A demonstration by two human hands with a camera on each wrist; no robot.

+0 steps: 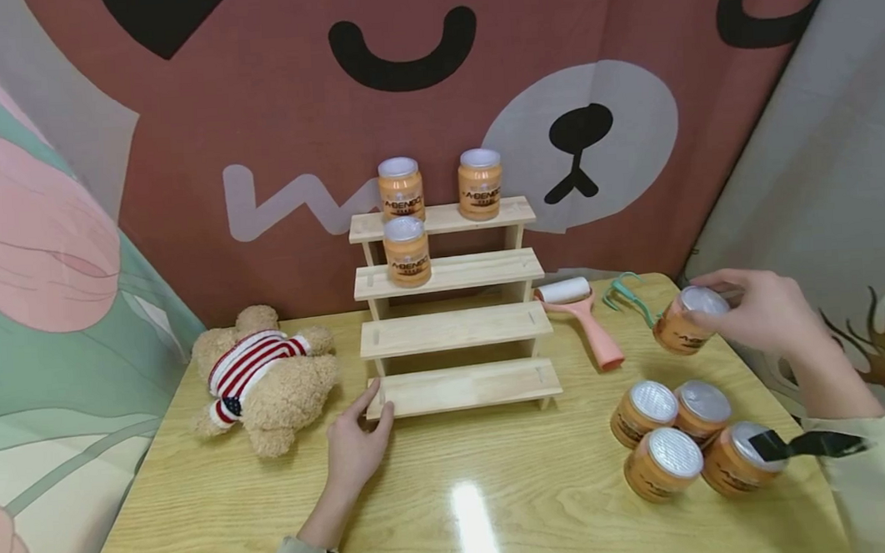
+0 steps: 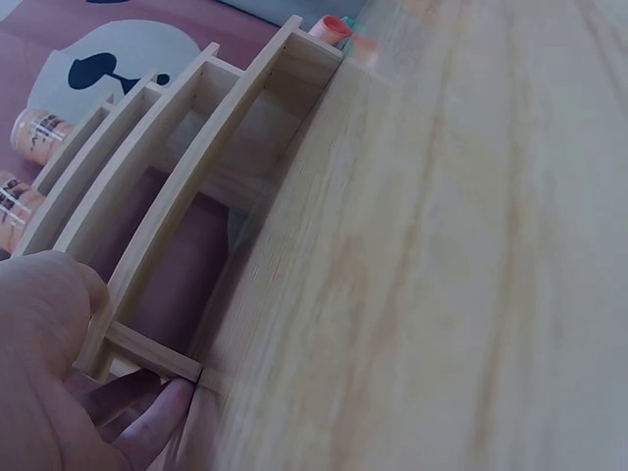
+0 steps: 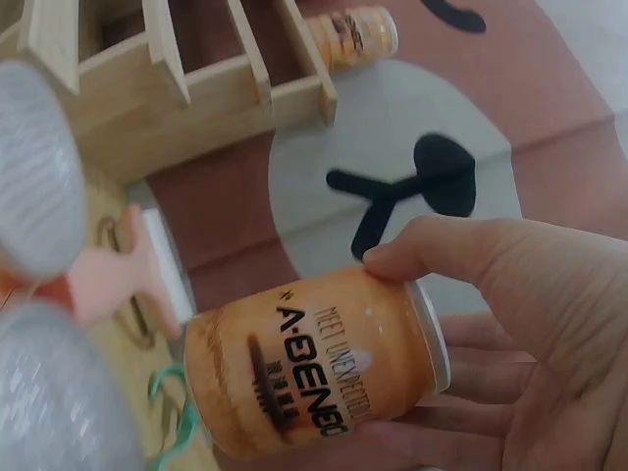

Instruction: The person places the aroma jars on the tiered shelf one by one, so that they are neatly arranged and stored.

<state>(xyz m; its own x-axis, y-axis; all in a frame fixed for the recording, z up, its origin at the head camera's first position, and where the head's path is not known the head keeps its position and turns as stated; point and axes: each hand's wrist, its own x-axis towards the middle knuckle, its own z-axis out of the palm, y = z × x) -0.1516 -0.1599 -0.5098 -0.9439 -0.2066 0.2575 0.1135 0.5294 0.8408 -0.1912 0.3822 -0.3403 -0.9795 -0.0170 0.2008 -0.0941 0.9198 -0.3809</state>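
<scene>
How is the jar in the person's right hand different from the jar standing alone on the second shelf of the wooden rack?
The jar in the right hand is lifted off the table and tilted on its side, gripped by the right hand. The jar on the second shelf stands upright, untouched, resting on the wooden rack. The held jar is at the table's right; the shelf jar is toward the rack's left end. Both are orange with silver lids and dark lettering.

head: high, facing down-forward, wide | wrists: close, low | shared: wooden stepped rack [image 1: 452, 309]
</scene>
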